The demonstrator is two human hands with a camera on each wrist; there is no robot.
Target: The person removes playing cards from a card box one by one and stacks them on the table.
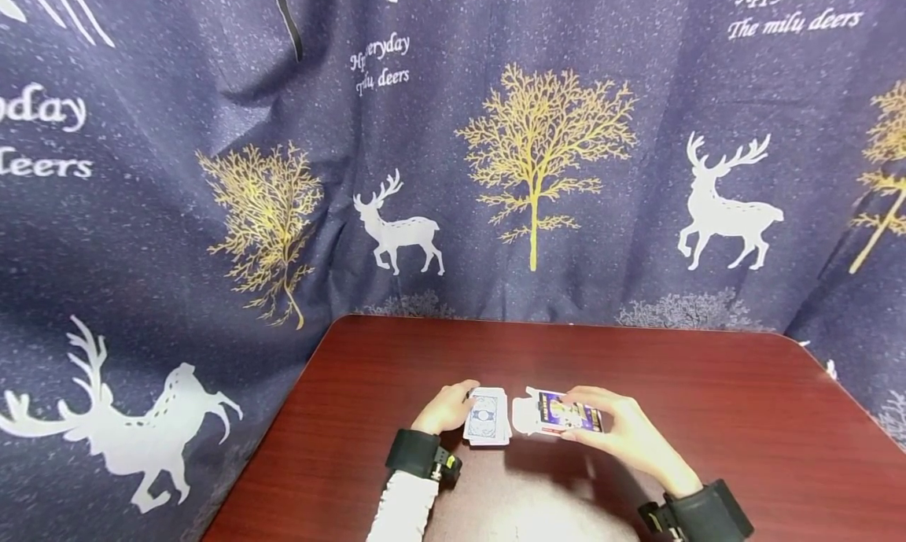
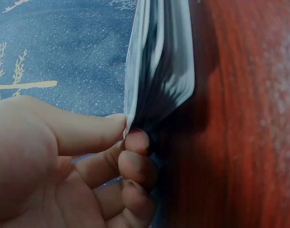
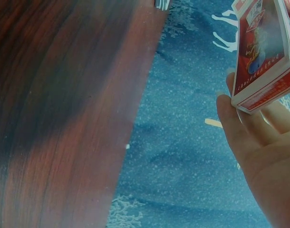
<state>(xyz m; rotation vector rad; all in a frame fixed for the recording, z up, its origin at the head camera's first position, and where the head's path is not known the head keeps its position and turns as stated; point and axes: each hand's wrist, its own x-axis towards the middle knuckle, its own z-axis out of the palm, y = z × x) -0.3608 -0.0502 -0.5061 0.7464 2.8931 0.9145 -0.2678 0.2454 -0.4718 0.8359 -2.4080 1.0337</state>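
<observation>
My left hand (image 1: pixel 444 409) pinches a deck of playing cards (image 1: pixel 485 416) by its left edge, thumb on top and fingers beneath. The cards have blue-patterned backs and lie slightly fanned; in the left wrist view the stack (image 2: pixel 176 57) spreads apart away from the fingers. My right hand (image 1: pixel 612 420) holds a card box (image 1: pixel 569 413) between thumb and fingers, its white flap (image 1: pixel 524 415) open toward the deck. From the right wrist the box (image 3: pixel 261 52) shows a red printed side and white edges. A small gap separates the flap from the cards.
Both hands are over a reddish-brown wooden table (image 1: pixel 396 353). A dark blue curtain (image 1: pixel 453 133) with white deer and golden trees hangs behind it and on the left. Each wrist wears a black band (image 1: pixel 413 453) with a small camera.
</observation>
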